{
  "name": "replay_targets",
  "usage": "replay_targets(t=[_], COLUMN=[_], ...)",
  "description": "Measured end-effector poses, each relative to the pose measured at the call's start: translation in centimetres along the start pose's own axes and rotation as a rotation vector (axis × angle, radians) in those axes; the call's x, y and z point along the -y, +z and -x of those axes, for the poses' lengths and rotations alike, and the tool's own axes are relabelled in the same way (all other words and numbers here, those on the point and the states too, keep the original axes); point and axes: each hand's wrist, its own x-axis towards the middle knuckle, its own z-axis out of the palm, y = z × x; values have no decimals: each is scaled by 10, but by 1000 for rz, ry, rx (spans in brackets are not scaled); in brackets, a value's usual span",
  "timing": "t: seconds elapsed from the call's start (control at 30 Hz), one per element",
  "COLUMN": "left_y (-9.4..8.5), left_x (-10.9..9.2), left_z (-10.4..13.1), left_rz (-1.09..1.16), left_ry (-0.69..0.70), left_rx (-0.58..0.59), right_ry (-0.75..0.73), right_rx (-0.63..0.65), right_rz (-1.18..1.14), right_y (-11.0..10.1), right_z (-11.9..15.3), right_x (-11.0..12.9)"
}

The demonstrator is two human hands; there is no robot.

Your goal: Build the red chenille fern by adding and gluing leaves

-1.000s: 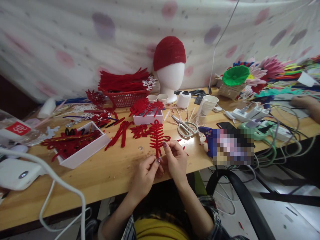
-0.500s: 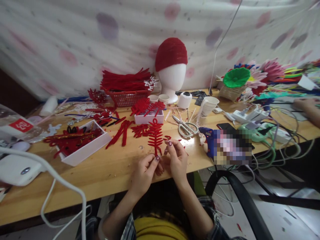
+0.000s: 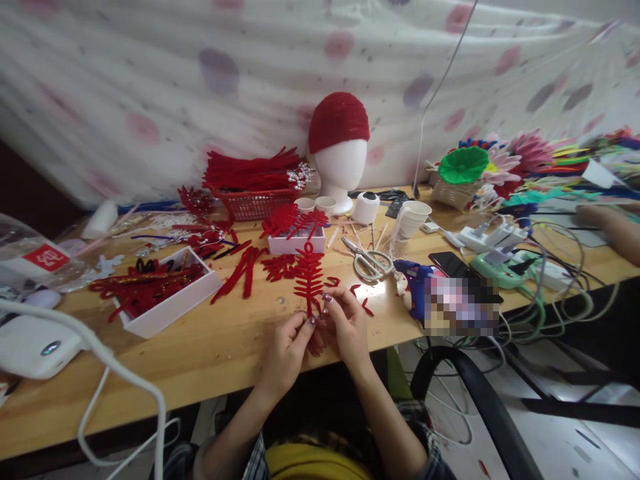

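Observation:
A red leaf-like piece (image 3: 309, 275) with paired side fronds and a small loop on top stands upright between my hands. My left hand (image 3: 287, 343) pinches its stem at the bottom. Close beside the stem, on its right, my right hand (image 3: 346, 325) has thumb and forefinger drawn together; what they hold, if anything, is too small to make out. Small red pieces (image 3: 367, 307) lie on the table behind my right hand. Further back are more red fronds (image 3: 280, 267) and a white box (image 3: 297, 243) with red pieces over it.
Scissors (image 3: 367, 259), a blue glue gun (image 3: 414, 287) and a phone (image 3: 465, 277) lie to the right. A white box (image 3: 173, 300) of red pieces is at left. A foam head (image 3: 343, 163) and red basket (image 3: 257, 205) stand behind. Another person's hand (image 3: 600, 217) is far right.
My right hand has moved slightly left, closer to the stem of the red piece. My left hand still pinches the stem. The camera view has tilted up a little.

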Motion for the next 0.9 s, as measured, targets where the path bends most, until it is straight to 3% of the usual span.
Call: replay_targets(t=[0.6,0.9], left_y=[-1,0], left_x=[3,1], left_z=[-1,-1], left_rz=[-31,-4], left_ry=[6,12], left_rx=[35,13], right_ry=[-65,-99], right_rx=[-34,13], right_rz=[42,76], right_y=[0,-1], right_z=[-1,-1], right_x=[-10,-7])
